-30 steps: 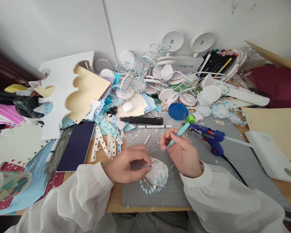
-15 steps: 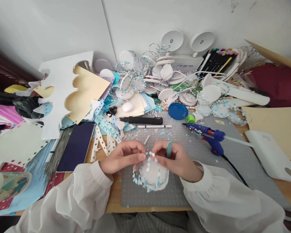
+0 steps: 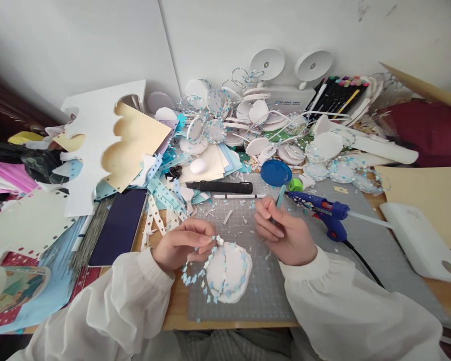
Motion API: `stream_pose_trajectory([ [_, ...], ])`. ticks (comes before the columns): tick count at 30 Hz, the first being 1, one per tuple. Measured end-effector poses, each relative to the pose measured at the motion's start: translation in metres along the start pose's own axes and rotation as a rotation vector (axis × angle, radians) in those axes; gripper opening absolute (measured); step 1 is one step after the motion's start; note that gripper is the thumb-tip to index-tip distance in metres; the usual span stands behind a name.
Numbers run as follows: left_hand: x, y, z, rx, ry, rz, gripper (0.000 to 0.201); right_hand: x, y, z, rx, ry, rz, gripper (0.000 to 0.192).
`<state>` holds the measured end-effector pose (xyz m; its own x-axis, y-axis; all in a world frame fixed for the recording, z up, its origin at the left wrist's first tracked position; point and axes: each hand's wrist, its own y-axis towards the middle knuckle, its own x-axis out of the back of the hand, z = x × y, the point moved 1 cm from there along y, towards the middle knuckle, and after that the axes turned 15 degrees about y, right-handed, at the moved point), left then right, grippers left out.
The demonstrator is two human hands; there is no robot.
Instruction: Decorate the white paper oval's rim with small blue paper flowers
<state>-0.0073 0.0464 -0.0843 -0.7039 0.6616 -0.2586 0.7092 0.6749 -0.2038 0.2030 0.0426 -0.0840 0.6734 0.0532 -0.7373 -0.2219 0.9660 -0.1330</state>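
My left hand (image 3: 188, 244) pinches a thin wire dotted with small blue and white stars (image 3: 194, 277), close to the top edge of a white foam-like disc (image 3: 229, 276). More of the starred wire runs across and around the disc, which hangs over or rests on the grey mat; I cannot tell which. Up and to the right, my right hand (image 3: 283, 230) has its fingers curled, and a slim teal tool (image 3: 280, 196) sticks up out of them. The tool's other end is hidden in the hand.
A blue glue gun (image 3: 319, 203) lies right of my right hand on the cutting mat (image 3: 270, 301). Ahead lie a black cutter (image 3: 225, 187), a pen and a blue lid (image 3: 276, 173). White discs and starred wires pile up behind. A dark blue notebook (image 3: 118, 228) sits at left.
My right hand has let go of the starred wire and moved up and away, fingers curled round the teal tool. The disc has shifted slightly left and down, still at my left hand.
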Motion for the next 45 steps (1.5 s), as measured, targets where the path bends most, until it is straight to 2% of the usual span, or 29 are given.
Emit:
stream_pose_trajectory([
  [3,0.003,0.000,0.000,-0.029,-0.013,-0.048,0.035,0.007,0.006,0.004,0.066,0.064,-0.108,0.025],
  [7,0.006,0.001,-0.003,-0.082,-0.065,-0.093,0.039,0.014,0.010,0.004,0.047,0.154,-0.212,0.019],
  [9,0.005,0.002,-0.006,-0.104,-0.076,-0.118,0.040,0.012,0.008,0.003,0.019,0.138,-0.198,0.017],
  [12,0.002,0.004,-0.009,-0.103,-0.088,-0.180,0.040,0.003,0.001,-0.002,-0.005,0.021,-0.093,0.018],
  [16,-0.003,0.006,-0.007,-0.122,-0.097,-0.160,0.036,-0.005,-0.012,-0.013,0.047,-0.266,0.122,0.037],
  [19,-0.004,0.006,-0.005,-0.209,-0.005,-0.186,0.030,-0.005,-0.018,-0.019,0.106,-0.503,0.200,0.047],
  [23,0.000,0.005,0.000,-0.323,0.082,-0.280,0.023,-0.009,-0.019,-0.017,0.165,-0.587,0.168,0.034],
  [28,0.003,0.007,0.003,-0.337,0.141,-0.373,0.022,-0.010,-0.013,-0.014,0.284,-0.571,-0.005,0.016],
  [30,0.003,0.007,0.003,-0.359,0.214,-0.443,0.025,-0.006,-0.010,-0.015,0.236,-0.494,-0.094,0.018],
  [33,0.004,0.005,0.002,-0.415,0.393,-0.628,0.021,0.001,-0.006,-0.016,0.080,-0.269,-0.201,0.024],
  [36,0.005,0.003,0.002,-0.502,0.562,-0.735,0.015,0.001,-0.005,-0.014,-0.089,-0.119,-0.216,0.029],
  [39,0.003,0.000,0.002,-0.636,0.693,-0.644,0.030,-0.002,-0.005,-0.014,-0.219,-0.083,-0.197,0.031],
  [41,0.002,-0.001,0.002,-0.698,0.757,-0.571,0.040,-0.003,-0.006,-0.015,-0.244,-0.086,-0.193,0.031],
  [45,0.001,-0.001,0.004,-0.696,0.820,-0.546,0.040,-0.004,-0.006,-0.016,-0.223,-0.094,-0.205,0.031],
])
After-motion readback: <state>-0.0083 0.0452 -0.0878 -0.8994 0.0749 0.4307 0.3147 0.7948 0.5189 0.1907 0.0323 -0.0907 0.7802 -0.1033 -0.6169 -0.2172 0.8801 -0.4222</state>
